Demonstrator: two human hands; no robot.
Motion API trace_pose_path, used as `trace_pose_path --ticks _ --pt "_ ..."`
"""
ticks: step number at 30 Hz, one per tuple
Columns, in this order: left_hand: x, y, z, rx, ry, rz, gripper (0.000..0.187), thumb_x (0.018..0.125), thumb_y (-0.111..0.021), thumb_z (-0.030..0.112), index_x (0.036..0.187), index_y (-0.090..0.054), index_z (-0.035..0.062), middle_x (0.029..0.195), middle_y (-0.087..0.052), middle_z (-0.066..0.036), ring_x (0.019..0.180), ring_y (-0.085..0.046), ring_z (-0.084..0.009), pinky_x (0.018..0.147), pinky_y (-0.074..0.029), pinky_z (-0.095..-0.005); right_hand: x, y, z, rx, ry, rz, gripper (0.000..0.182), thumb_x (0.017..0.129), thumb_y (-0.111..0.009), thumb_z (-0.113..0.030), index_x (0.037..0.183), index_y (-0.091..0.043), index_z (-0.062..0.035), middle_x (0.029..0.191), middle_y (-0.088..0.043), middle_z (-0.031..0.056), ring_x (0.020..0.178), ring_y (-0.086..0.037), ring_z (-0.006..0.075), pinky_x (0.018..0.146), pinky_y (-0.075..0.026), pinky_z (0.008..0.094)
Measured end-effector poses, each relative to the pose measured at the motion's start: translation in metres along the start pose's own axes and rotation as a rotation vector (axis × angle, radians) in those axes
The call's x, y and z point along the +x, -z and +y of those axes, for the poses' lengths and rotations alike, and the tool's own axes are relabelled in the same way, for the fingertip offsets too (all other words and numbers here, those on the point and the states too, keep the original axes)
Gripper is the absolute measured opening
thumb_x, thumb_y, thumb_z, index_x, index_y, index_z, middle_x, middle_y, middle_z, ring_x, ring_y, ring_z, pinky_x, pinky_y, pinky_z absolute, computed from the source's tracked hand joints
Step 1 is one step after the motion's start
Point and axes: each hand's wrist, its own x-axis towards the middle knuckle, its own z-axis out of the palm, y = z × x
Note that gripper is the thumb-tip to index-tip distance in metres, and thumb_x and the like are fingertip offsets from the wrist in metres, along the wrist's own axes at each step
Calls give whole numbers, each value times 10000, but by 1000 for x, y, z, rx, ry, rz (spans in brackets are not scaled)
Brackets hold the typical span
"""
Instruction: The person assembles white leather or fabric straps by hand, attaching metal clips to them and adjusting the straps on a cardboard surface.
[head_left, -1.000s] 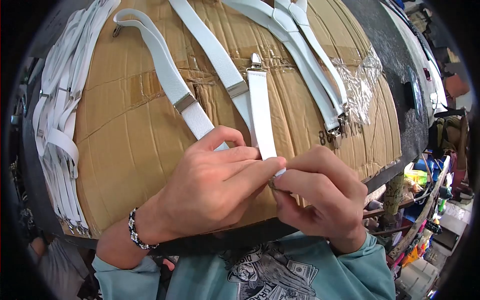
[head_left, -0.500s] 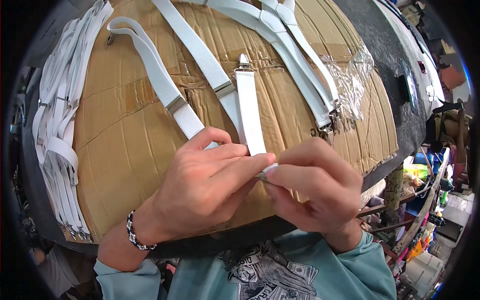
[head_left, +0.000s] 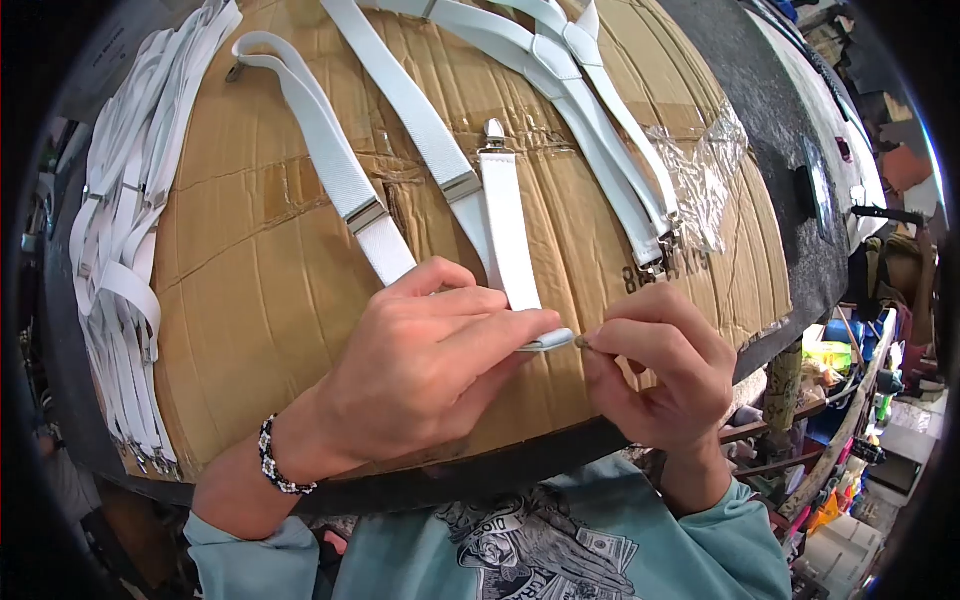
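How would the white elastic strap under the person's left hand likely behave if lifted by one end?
Probably floppy: the white strap lies flat on the cardboard and folds back on itself under the left hand. It looks light, though its metal clip may make that end swing. The woven surface seems unlikely to slip from the right hand.

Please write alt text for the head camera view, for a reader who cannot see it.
Two bare hands work on a folded white elastic strap over flattened cardboard: the left hand pinches its fold, the right hand holds something small beside it. More white straps lie stacked at left.
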Motion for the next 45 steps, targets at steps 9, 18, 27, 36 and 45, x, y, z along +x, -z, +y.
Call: trace_pose_path --ticks 9,18,27,36,45 --pt "-2 -1 0 -9 6 17 422 732 -777 -62 1140 -739 40 860 -718 -59 755 -687 -211 763 -500 -345 3 -9 6 36 23 -27 257 708 -744 97 937 -694 -9 810 -642 128 639 -627 219 537 -480 293" --pt "3 5 0 -12 -10 -21 352 800 -771 -8 1146 -713 16 828 -684 -62 760 -682 -212 738 -501 -342 13 -12 -6 116 23 -1 260 725 -742 79 962 -677 -5 861 -590 96 705 -634 252 619 -533 346" --pt "2 1 1 -102 60 15 485 700 -754 -106 1164 -745 35 829 -704 -87 745 -664 -248 711 -521 -340 -5 1 13 -25 3 -89 260 743 -756 69 974 -667 -8 880 -601 103 707 -633 266 602 -530 364" --pt "2 6 -1 -104 44 -33 405 775 -749 -68 1171 -714 14 858 -702 -99 780 -677 -262 704 -512 -357 14 -13 -6 132 39 36 242 719 -758 67 926 -659 -10 868 -576 89 705 -618 248 609 -527 364" --pt "1 2 3 -171 139 15 432 707 -734 -114 1117 -747 19 814 -680 -98 696 -645 -253 640 -502 -340 -8 3 10 28 -80 -86 211 761 -757 51 942 -661 0 846 -594 103 678 -623 262 595 -523 370"
